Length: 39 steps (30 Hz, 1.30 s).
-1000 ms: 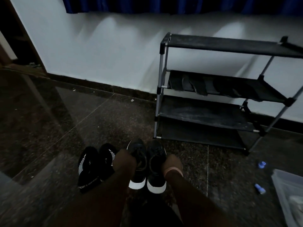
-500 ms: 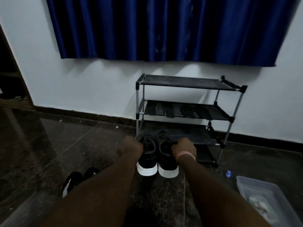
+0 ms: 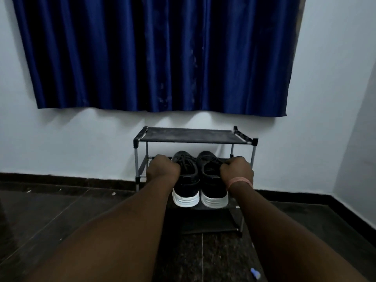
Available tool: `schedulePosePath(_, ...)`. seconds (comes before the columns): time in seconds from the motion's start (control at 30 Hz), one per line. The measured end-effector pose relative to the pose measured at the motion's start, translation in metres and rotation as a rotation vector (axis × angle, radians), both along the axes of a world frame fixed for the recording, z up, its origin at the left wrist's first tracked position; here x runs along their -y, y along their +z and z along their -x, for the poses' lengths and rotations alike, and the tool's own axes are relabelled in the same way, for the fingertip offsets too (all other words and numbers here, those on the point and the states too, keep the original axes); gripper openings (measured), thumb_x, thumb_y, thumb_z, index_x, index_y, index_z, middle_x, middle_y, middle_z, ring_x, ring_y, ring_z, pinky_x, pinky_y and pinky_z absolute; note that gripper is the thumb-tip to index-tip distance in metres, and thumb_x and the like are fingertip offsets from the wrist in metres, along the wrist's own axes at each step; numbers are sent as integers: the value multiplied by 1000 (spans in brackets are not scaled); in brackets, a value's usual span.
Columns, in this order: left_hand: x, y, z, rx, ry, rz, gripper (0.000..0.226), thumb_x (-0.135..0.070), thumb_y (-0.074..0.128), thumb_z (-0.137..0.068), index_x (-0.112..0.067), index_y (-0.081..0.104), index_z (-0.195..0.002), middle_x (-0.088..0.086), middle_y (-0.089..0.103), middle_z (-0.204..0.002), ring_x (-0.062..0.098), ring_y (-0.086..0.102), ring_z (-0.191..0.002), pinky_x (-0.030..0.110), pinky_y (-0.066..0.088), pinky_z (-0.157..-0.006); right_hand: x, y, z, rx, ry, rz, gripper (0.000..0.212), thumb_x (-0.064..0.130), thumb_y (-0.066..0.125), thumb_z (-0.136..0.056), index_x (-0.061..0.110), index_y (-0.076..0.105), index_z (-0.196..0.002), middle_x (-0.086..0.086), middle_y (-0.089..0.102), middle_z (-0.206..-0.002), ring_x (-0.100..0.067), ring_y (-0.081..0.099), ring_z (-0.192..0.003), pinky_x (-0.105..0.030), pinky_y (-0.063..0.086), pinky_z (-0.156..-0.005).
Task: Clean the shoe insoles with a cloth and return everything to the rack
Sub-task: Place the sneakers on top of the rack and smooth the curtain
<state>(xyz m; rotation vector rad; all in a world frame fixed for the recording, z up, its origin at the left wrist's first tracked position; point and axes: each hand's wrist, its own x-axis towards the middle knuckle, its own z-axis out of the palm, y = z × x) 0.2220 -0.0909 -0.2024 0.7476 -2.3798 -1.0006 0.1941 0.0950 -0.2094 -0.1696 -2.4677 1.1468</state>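
Dim room, low light. Both arms reach forward from the bottom of the frame toward a dark shoe rack (image 3: 191, 135) standing against the white wall at centre.

Left hand (image 3: 162, 169), centre frame: fingers curled over the outer side of the left shoe (image 3: 186, 180), gripping it near the collar. Fingertips hidden behind the shoe.

Right hand (image 3: 237, 169), just right of centre: fingers curled onto the outer side of the right shoe (image 3: 212, 178), pinching it at the collar edge. A pale pink wristband (image 3: 240, 181) sits on that wrist.

The two shoes are black with white soles, laces on top, heels toward the viewer and toes toward the wall. They sit side by side, touching or nearly so, in front of the rack's middle tier, under the top shelf. Their white heels line up with the front edge of a lower shelf (image 3: 213, 207); cannot tell whether the soles rest on it or are held just above it.

Rack top shelf is a flat dark panel on grey posts with black corner joints. The lowest tier shows below the shoes, near the floor.

A deep blue curtain (image 3: 154, 53) fills the upper half of the frame, its hem hanging above the rack. Floor (image 3: 50, 218) is dark polished stone with a black skirting strip along the wall. A small blue-and-white object (image 3: 255, 273) lies on the floor at the lower right, too blurred to identify.
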Motion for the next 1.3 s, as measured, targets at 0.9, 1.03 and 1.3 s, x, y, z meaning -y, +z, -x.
schedulePosePath(0.9, -27, 118, 96, -433, 37, -78, 18, -27, 65, -84, -18, 78, -93, 6, 75, -96, 30, 70, -92, 30, 51, -75, -36, 91, 114, -280, -81, 233, 23, 15, 54, -79, 8, 68, -62, -9, 63, -60, -25, 56, -56, -26, 43, -54)
schedulePosePath(1.03, -38, 103, 119, -372, 95, -117, 17, -24, 66, -88, -14, 75, -98, 11, 73, -105, 32, 68, -101, 33, 47, -75, -34, 88, 129, -231, -51, 150, 23, 14, 52, -78, 7, 66, -60, -10, 62, -60, -27, 57, -58, -28, 42, -60)
schedulePosePath(1.3, -42, 108, 185, -389, 35, -166, 7, -21, 66, -87, -18, 70, -81, 8, 73, -96, 29, 65, -85, 30, 44, -72, -47, 103, 197, -174, -24, 96, 22, 15, 54, -79, 9, 68, -64, -9, 65, -66, -27, 58, -62, -27, 40, -62)
